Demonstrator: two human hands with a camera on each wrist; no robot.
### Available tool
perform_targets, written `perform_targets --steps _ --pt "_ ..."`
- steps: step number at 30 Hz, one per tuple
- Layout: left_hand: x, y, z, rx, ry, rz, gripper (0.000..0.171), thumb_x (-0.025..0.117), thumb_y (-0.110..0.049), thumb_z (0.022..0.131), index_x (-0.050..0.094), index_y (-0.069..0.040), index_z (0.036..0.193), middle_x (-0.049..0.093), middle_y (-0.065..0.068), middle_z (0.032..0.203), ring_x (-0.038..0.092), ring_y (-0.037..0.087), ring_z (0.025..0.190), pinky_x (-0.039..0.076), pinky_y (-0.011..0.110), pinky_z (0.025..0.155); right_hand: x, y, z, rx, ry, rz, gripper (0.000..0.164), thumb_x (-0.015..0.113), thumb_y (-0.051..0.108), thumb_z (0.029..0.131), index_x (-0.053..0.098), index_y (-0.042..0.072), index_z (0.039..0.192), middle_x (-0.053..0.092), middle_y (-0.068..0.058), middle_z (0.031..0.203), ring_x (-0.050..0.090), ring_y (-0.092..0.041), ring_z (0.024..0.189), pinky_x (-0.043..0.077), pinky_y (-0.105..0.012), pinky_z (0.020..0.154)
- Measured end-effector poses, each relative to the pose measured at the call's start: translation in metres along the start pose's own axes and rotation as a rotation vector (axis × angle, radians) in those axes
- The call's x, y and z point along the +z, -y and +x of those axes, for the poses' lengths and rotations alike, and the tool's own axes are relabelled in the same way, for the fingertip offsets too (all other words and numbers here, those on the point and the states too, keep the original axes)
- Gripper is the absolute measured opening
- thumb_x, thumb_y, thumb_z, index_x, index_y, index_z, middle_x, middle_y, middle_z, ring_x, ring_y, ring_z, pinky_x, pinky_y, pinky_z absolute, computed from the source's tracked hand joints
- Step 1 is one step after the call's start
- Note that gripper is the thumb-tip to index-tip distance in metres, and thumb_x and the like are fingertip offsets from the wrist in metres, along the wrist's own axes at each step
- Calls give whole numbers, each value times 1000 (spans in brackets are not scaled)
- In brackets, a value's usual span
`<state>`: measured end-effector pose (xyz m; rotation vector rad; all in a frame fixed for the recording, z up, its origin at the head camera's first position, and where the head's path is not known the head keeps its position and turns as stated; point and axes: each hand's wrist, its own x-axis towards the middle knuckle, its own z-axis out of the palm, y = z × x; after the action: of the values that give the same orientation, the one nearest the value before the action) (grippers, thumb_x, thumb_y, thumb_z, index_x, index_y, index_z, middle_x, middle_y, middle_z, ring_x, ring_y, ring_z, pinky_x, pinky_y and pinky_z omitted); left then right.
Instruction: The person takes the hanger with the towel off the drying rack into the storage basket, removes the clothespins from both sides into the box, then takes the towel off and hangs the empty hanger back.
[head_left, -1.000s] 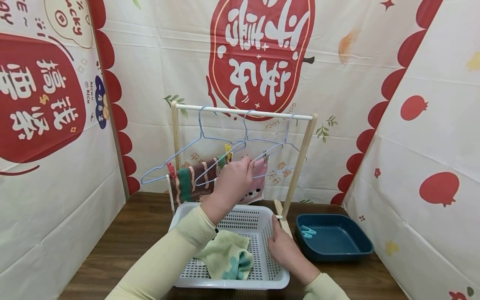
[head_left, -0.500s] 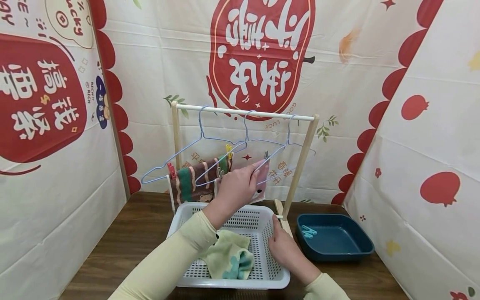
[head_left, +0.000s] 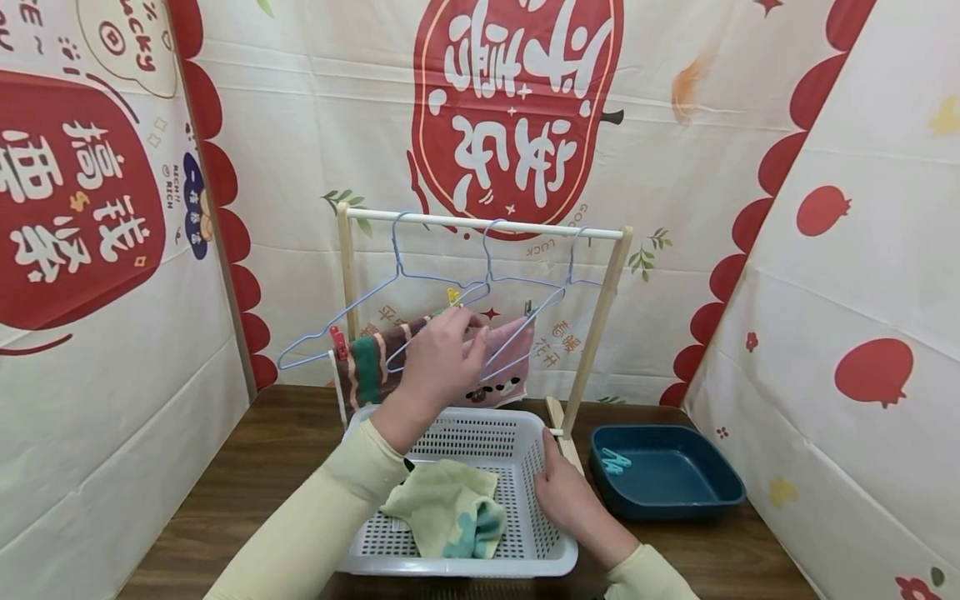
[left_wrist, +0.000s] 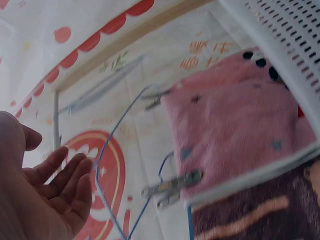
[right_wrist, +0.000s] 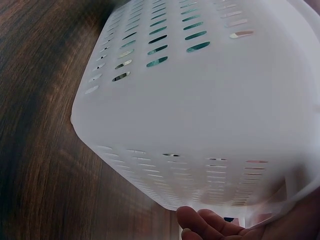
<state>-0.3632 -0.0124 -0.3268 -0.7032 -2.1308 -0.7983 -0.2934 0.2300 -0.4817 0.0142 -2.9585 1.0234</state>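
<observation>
My left hand (head_left: pixel 442 354) is in front of the blue wire hangers, its fingers loosely bent and holding nothing. In the left wrist view, its fingertips are close to a hanger wire (left_wrist: pixel 102 150); contact is unclear. A pink towel (left_wrist: pixel 230 125) hangs nearby, held by grey clothespins (left_wrist: pixel 175 185). Beside it hangs a brown and green striped towel (head_left: pixel 367 371) with a red clothespin (head_left: pixel 339 342). The rightmost hanger (head_left: pixel 572 265) carries no cloth. My right hand (head_left: pixel 566 496) grips the right rim of the white basket (head_left: pixel 465 568), where a pale green cloth (head_left: pixel 442 500) lies crumpled.
A wooden drying rack (head_left: pixel 600 325) with a white rod (head_left: pixel 450 222) stands behind the basket. To the right, a dark blue tray (head_left: pixel 675 508) holds turquoise clothespins (head_left: pixel 615 461). Printed cloth walls (head_left: pixel 285 167) enclose the wooden table (head_left: pixel 217 483).
My left hand has let go of the rightmost hanger and moved left. That hanger swung right, then partly back left. The right hand stays at the basket rim.
</observation>
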Motion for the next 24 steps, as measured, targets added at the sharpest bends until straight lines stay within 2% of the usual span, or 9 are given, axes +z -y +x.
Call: perform_targets --steps 4,11,18,24 --pt "-19 15 2 23 -15 -53 17 65 -21 109 73 -7 111 73 8 108 70 27 101 60 45 90 0 0 0 -7 4 6 74 51 13 113 15 6 177 45 -28 168 66 -32 134 58 -61 105" --pt "-44 53 -3 -35 36 30 22 66 -23 110 71 -4 120 72 12 115 69 31 106 60 50 91 0 1 -1 3 9 17 73 50 12 113 14 7 177 43 -27 170 62 -35 140 55 -63 108" --pt "-50 83 -16 -138 100 -39 27 65 -26 111 68 -5 127 70 16 123 71 36 111 61 55 95 -1 2 -1 4 10 26 74 50 12 113 14 7 177 44 -28 169 63 -38 139 57 -63 105" --pt "-47 94 -24 -213 149 -125 32 64 -29 113 69 -4 132 70 14 122 70 32 110 60 54 96 -1 1 -2 7 11 34 74 50 12 113 14 7 177 43 -29 169 65 -38 135 60 -61 100"
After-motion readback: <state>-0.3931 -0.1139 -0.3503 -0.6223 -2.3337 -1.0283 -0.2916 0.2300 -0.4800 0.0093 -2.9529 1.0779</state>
